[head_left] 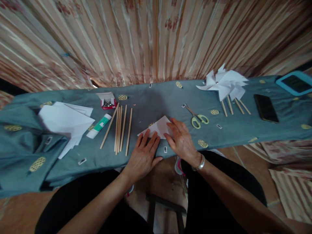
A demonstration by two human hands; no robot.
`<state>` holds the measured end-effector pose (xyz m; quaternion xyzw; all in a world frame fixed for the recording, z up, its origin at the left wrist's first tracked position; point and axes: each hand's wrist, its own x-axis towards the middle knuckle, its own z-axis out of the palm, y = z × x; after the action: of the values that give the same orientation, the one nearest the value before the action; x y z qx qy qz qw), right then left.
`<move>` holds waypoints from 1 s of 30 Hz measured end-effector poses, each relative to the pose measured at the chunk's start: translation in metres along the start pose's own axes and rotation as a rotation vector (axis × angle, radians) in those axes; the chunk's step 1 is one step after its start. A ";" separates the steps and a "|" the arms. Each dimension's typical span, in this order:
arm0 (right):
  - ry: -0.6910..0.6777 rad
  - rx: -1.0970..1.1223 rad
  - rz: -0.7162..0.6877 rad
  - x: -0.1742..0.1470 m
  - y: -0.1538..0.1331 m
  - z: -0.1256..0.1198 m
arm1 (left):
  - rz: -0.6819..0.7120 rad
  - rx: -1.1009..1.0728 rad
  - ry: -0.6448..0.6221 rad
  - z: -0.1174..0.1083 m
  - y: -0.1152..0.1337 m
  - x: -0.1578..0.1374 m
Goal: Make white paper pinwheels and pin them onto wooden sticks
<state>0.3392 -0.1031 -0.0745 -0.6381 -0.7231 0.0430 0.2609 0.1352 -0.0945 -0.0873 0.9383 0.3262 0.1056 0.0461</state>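
Paper triangle [159, 126] points forward, long edge lying crosswise; left hand [143, 156] and right hand [183, 141] rest open on it

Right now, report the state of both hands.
Left hand: open, fingers on the folded white paper.
Right hand: open, thumb and fingers apart, touching the paper's right side.

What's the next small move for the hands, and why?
Probably slide the right hand along the paper to flatten it, left hand steadying: the paper looks folded into a triangle, both hands' fingers rest on it, and the scissors lie apart, in neither hand.
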 end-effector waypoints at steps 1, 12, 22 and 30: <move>0.000 0.009 -0.006 -0.003 -0.002 0.002 | 0.002 0.003 -0.001 0.000 0.000 0.000; 0.016 0.003 0.106 -0.012 -0.003 0.008 | 0.001 0.015 0.034 -0.003 0.001 0.003; 0.098 0.003 0.215 -0.045 0.035 -0.017 | 0.015 0.010 0.049 -0.002 -0.001 0.004; 0.100 0.015 0.235 -0.041 0.033 -0.022 | -0.012 0.028 0.050 -0.006 0.005 0.009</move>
<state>0.3800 -0.1417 -0.0818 -0.7177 -0.6293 0.0469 0.2944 0.1441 -0.0925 -0.0795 0.9339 0.3344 0.1243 0.0252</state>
